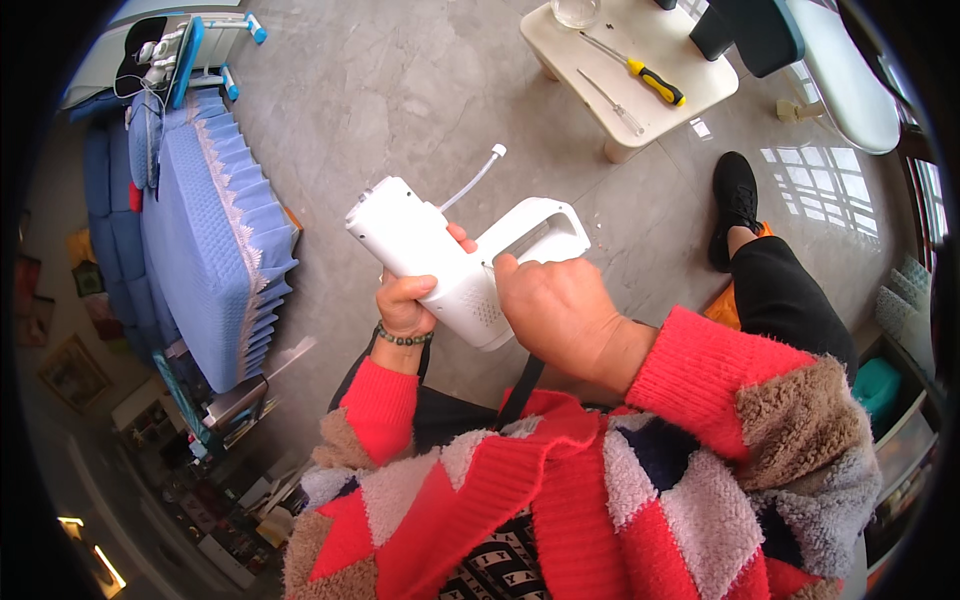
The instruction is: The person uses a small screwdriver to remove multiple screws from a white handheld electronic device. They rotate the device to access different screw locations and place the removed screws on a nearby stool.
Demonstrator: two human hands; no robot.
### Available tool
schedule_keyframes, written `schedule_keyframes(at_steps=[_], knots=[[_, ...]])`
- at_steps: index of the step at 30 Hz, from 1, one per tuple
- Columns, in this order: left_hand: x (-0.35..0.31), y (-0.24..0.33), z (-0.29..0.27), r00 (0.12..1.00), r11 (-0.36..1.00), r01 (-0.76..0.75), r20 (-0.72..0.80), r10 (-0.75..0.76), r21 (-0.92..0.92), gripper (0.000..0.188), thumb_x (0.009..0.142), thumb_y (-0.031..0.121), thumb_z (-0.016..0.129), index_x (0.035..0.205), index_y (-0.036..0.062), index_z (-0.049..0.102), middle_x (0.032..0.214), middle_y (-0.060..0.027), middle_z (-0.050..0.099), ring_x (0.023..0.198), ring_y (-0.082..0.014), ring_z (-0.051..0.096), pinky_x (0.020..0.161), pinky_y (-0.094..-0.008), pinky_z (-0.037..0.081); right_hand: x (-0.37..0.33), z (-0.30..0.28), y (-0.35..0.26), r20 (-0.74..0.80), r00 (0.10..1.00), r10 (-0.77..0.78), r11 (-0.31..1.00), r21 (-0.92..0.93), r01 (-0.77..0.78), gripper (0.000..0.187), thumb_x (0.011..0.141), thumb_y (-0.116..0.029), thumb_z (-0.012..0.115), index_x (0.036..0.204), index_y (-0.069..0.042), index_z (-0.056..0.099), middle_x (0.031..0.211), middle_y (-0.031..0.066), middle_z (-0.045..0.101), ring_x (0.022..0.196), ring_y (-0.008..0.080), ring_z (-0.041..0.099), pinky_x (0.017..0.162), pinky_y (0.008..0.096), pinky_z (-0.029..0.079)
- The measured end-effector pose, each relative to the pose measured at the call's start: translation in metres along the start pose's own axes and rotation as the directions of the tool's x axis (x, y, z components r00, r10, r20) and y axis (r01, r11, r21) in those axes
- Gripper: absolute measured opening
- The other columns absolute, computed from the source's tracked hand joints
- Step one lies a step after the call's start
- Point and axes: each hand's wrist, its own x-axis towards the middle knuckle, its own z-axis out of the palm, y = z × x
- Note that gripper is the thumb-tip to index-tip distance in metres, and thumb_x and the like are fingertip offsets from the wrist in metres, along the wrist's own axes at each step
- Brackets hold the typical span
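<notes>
A white plastic appliance body (440, 255) with a loop handle and a thin white tube at its far end is held up in front of me. My left hand (408, 300), with a dark bead bracelet at the wrist, grips its barrel from below. My right hand (560, 315) closes over the part near the handle, next to a small vent grille. Both sleeves are red knit with patchwork.
A small cream table (690, 95) at the top carries a yellow-handled screwdriver (650, 80), a thin metal tool (612, 102) and a glass jar (575, 12). A blue covered sofa (210, 240) stands at left. My black shoe (735, 205) rests on the grey tiled floor (370, 90).
</notes>
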Motion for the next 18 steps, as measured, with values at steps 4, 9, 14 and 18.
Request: schedule_keyframes(at_steps=[4,9,14,18], knots=[[-0.002,-0.001,0.002,1.000,1.000,0.022,-0.005,-0.022,-0.001,0.077,0.060,0.016,0.068,0.130,0.0017,0.039,0.112,-0.0164,0.054,0.104,-0.0321,0.055,0.096,-0.0429,0.044,0.001,0.008,0.005,-0.098,0.984,-0.148,0.987,-0.076,0.141,0.007,0.077,-0.009,0.054,0.077,-0.003,0.051,0.062,0.0106,0.060,0.054,0.0239,0.063,0.045,0.0359,0.049],[-0.005,0.003,0.018,0.998,1.000,-0.017,-0.055,0.018,0.017,0.073,0.059,0.015,0.066,0.127,0.0016,0.043,0.107,-0.0156,0.056,0.100,-0.0305,0.059,0.093,-0.0421,0.048,0.004,0.004,0.012,-0.108,0.936,-0.336,0.901,-0.328,0.285,0.010,0.071,-0.013,0.056,0.069,-0.005,0.050,0.056,0.0083,0.056,0.048,0.0193,0.059,0.042,0.0320,0.045],[-0.009,0.007,0.032,0.992,0.995,-0.098,-0.077,0.098,0.004,0.073,0.057,0.010,0.065,0.127,0.0033,0.043,0.103,-0.0140,0.057,0.094,-0.0287,0.060,0.090,-0.0406,0.050,0.005,0.002,0.013,-0.031,0.988,-0.153,0.986,-0.065,0.151,0.010,0.071,-0.011,0.058,0.071,-0.001,0.060,0.065,0.0151,0.064,0.056,0.0293,0.065,0.049,0.0403,0.050],[-0.013,0.009,0.038,0.971,0.969,-0.218,-0.070,0.227,0.116,0.074,0.057,0.011,0.065,0.127,0.0046,0.042,0.103,-0.0133,0.056,0.095,-0.0272,0.059,0.090,-0.0393,0.047,0.008,0.007,0.016,-0.053,0.998,-0.037,0.994,0.096,0.042,0.013,0.080,-0.013,0.059,0.079,0.000,0.059,0.063,0.0182,0.062,0.057,0.0342,0.064,0.046,0.0458,0.047]])
